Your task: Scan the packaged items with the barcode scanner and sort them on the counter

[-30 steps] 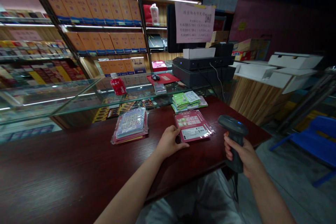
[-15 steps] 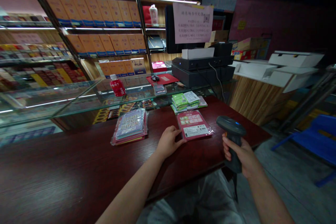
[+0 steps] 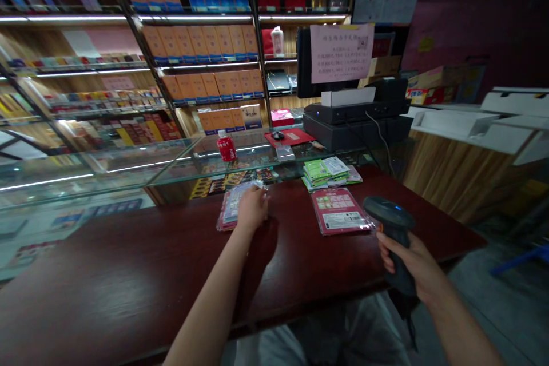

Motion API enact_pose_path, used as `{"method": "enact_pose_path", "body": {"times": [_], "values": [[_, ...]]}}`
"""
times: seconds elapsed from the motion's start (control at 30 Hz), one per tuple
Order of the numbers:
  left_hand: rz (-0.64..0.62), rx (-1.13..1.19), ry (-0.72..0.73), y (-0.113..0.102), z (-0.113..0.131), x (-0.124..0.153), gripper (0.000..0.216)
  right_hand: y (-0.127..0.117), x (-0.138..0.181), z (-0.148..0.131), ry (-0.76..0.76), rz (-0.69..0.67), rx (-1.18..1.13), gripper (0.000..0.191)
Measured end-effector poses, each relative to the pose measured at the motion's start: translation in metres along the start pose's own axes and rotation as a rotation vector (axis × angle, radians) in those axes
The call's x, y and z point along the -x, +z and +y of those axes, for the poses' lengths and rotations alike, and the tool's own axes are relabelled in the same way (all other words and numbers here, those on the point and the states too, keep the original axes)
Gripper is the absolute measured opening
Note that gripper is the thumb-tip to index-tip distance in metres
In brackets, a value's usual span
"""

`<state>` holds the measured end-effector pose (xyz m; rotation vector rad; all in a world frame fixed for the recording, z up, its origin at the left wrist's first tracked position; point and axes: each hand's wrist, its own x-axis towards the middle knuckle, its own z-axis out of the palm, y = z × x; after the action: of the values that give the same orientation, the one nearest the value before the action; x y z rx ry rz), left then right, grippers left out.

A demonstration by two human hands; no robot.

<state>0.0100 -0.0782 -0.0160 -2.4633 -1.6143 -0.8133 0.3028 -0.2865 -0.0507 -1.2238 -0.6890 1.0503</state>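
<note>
My left hand (image 3: 252, 210) reaches over the dark red table (image 3: 128, 274) and rests on a stack of plastic-wrapped card packets (image 3: 231, 210); its fingers curl over the stack's right corner. My right hand (image 3: 407, 266) is wrapped round the handle of a black barcode scanner (image 3: 390, 223), held upright beyond the table's near right edge. A pink packet with a white barcode label (image 3: 341, 211) lies flat on the table between the two hands. Behind it sits a small pile of green and white packets (image 3: 328, 171).
A glass counter (image 3: 128, 163) runs behind the table, with a red bottle (image 3: 226, 147) on it. A black register with a monitor and a paper notice (image 3: 355, 114) stands at the back right. Shelves of orange, blue and red cartons (image 3: 201, 46) fill the wall. White boxes (image 3: 472, 120) lie on a wooden counter at right.
My left hand left the pink packet and moved left onto the stack of wrapped packets. The view swung to the left. My right hand kept hold of the scanner.
</note>
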Motion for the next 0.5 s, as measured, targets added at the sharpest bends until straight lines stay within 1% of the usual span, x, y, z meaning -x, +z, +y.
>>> {"method": "enact_pose_path", "body": {"times": [0.07, 0.1, 0.13, 0.2, 0.27, 0.33, 0.5], "values": [[0.071, -0.118, -0.174, -0.010, -0.017, 0.005, 0.034, 0.005, -0.001, 0.001, -0.002, -0.022, 0.015, 0.042], [0.110, -0.171, -0.272, -0.013, -0.024, 0.009, 0.040, 0.007, -0.001, 0.001, 0.000, -0.037, 0.019, 0.042], [0.124, -0.208, -0.368, -0.015, -0.029, 0.013, 0.048, 0.009, -0.002, 0.002, 0.003, -0.051, 0.021, 0.043], [0.099, -0.231, -0.546, -0.016, -0.036, 0.020, 0.068, 0.014, -0.004, 0.002, 0.007, -0.076, 0.026, 0.043], [0.027, -0.204, -0.667, -0.015, -0.041, 0.024, 0.083, 0.019, -0.006, 0.002, 0.008, -0.098, 0.033, 0.041], [-0.015, -0.174, -0.711, -0.013, -0.044, 0.024, 0.088, 0.025, -0.007, 0.001, 0.002, -0.114, 0.036, 0.040], [-0.023, -0.164, -0.726, -0.011, -0.049, 0.020, 0.090, 0.039, -0.013, 0.002, -0.025, -0.098, 0.031, 0.041]]}}
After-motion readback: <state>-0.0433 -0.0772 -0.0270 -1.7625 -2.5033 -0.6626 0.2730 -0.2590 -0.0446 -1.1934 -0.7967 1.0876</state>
